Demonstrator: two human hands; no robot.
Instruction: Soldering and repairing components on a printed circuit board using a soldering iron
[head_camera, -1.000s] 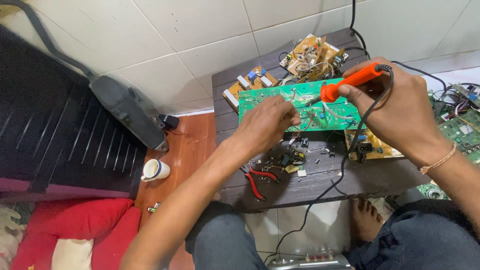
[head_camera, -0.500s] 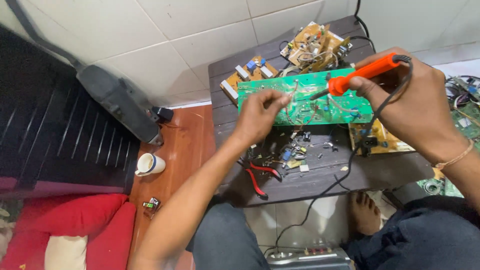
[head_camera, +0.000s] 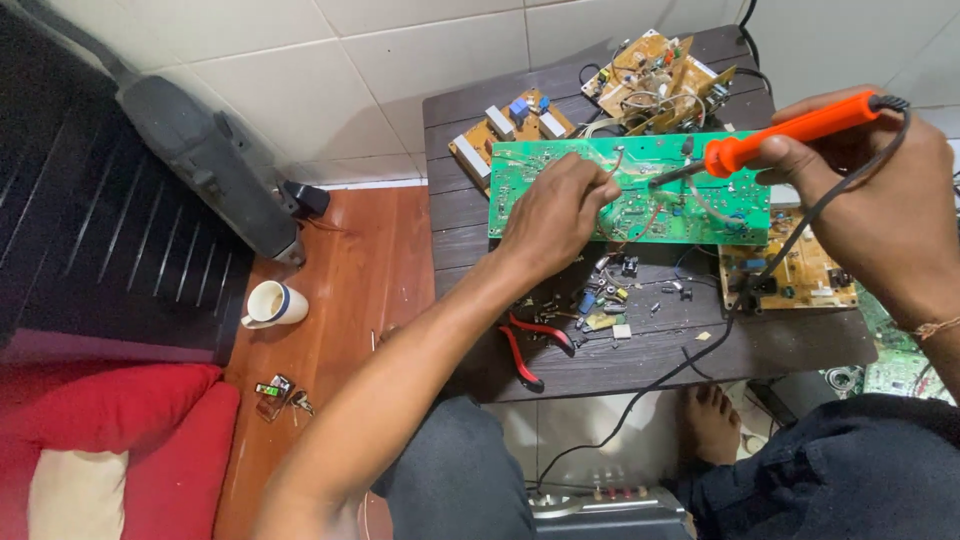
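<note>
Two hands up: your right hand (head_camera: 880, 210) is clenched round the orange soldering iron (head_camera: 790, 132), tip pointing left-down onto the green circuit board (head_camera: 640, 190). Left hand (head_camera: 555, 210) fingertips press the board. Board's long axis runs left-right; free table (head_camera: 800, 350) near edge.

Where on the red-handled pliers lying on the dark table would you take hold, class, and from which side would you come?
Grip the red-handled pliers by the two red handles, coming from above on the near table edge. The handles lie flat and splayed toward the person, while the metal jaw end sits among small loose components. The left hand is nearest.
</note>
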